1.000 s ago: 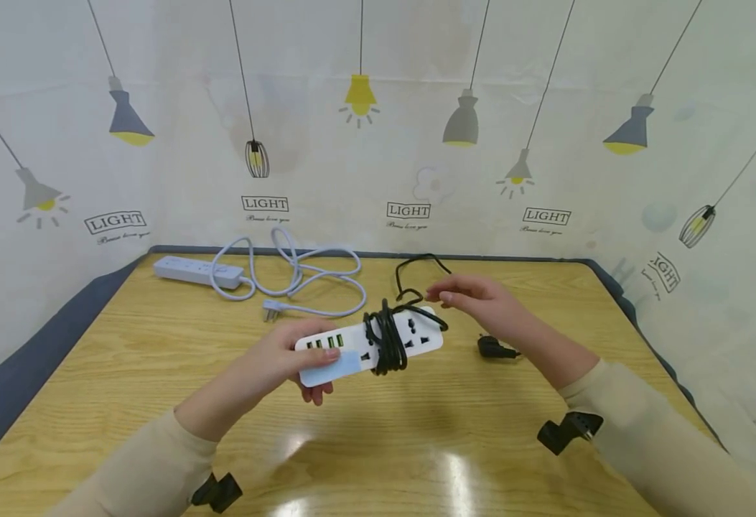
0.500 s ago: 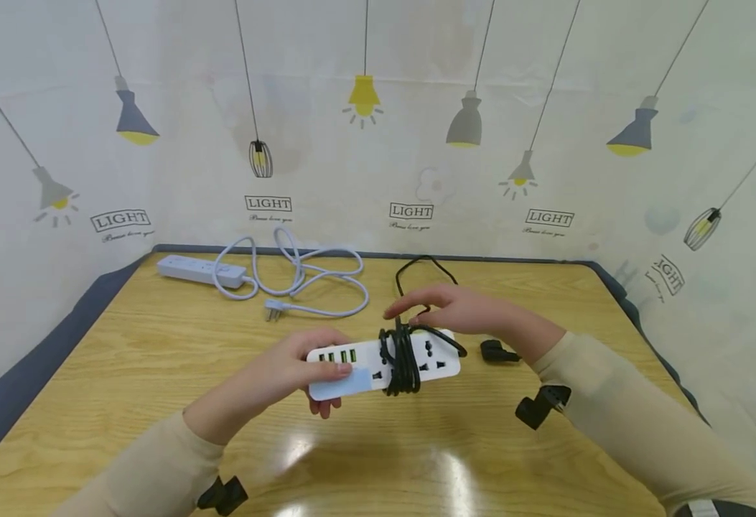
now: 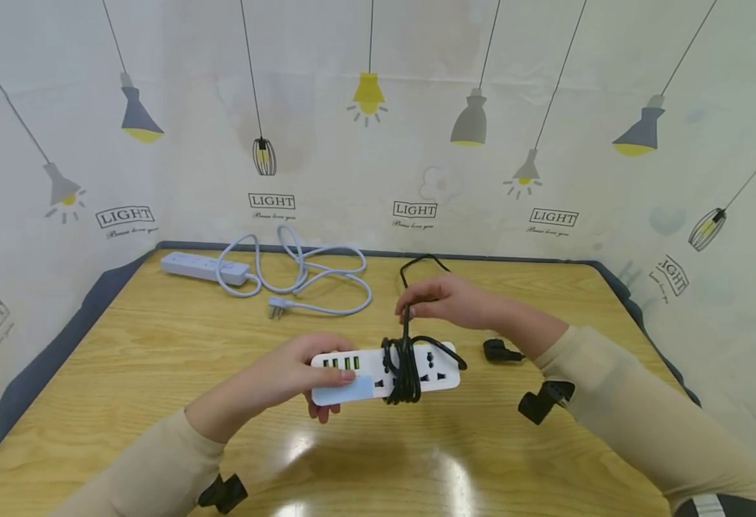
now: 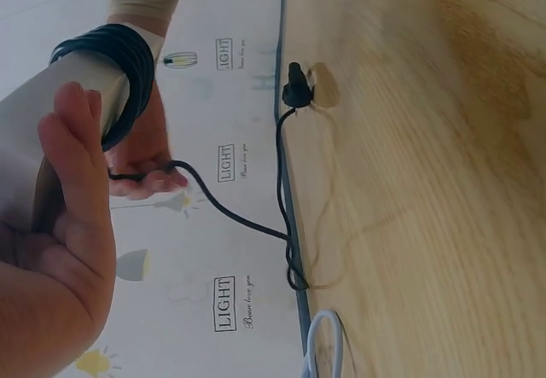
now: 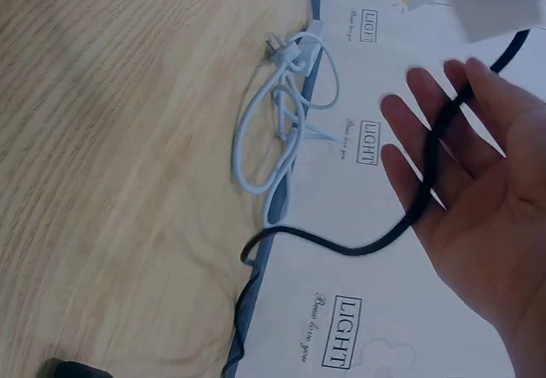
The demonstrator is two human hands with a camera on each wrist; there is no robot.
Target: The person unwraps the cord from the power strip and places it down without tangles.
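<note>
A white power strip (image 3: 441, 375) with USB ports and a blue patch is held above the table by my left hand (image 3: 292, 366), thumb on top and fingers beneath. Several turns of black cord (image 3: 405, 380) wrap round its middle. My right hand (image 3: 458, 303), beyond the strip, pinches this cord between thumb and forefinger. In the right wrist view the cord (image 5: 432, 152) crosses the outstretched fingers of the right hand (image 5: 490, 186). The left wrist view shows the strip's underside partly hidden behind the left hand (image 4: 72, 250). The cord's black plug (image 3: 500, 350) lies on the table to the right.
A pale power strip (image 3: 193, 266) lies at the table's back left. Its loose looping cable (image 3: 345, 311) and plug (image 3: 277, 305) spread to the right. A cloth wall printed with lamps rises behind the wooden table (image 3: 158, 373).
My right hand has reached left to the black cord, pinched it and drawn a length upright above the strip. The strip has shifted slightly right and down with my left hand.
</note>
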